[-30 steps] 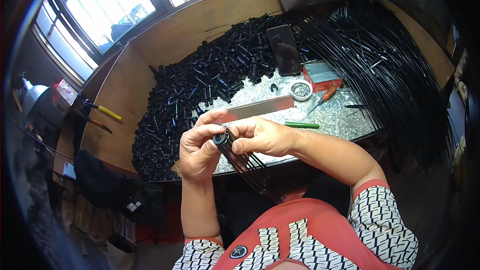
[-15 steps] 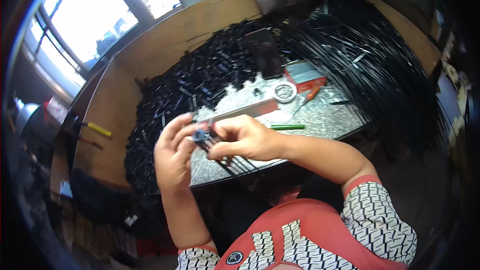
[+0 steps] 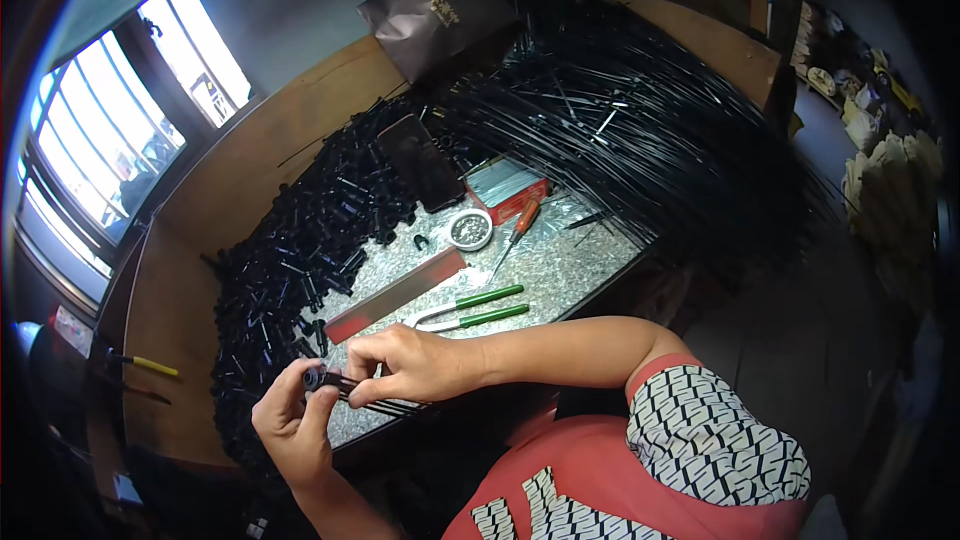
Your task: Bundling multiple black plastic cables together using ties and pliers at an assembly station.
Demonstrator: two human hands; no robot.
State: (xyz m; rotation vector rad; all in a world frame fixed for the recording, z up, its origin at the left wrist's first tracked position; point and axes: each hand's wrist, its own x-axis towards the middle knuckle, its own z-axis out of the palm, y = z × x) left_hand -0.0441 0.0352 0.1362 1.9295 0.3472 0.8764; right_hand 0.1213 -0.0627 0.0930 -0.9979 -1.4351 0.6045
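Note:
My left hand (image 3: pixel 290 422) pinches a small black tube piece (image 3: pixel 314 378) at its end, low over the front edge of the grey speckled plate (image 3: pixel 560 270). My right hand (image 3: pixel 418 364) grips a thin bundle of black rods (image 3: pixel 375 397) that runs into that tube piece. Both hands meet at the tube, just left of the plate's near corner. A large heap of short black tubes (image 3: pixel 300 250) lies right behind my hands.
On the plate lie green-handled pliers (image 3: pixel 470 308), a red-handled screwdriver (image 3: pixel 515 230), a small round tin of tiny parts (image 3: pixel 470 230), a red box (image 3: pixel 507 185) and a long metal bar (image 3: pixel 395 295). A dark phone (image 3: pixel 418 160) and a big fan of long black rods (image 3: pixel 650 130) lie behind.
The view has swung and my hands sit lower left in it now. They still hold the tube piece and rods together, nearer the plate's front corner.

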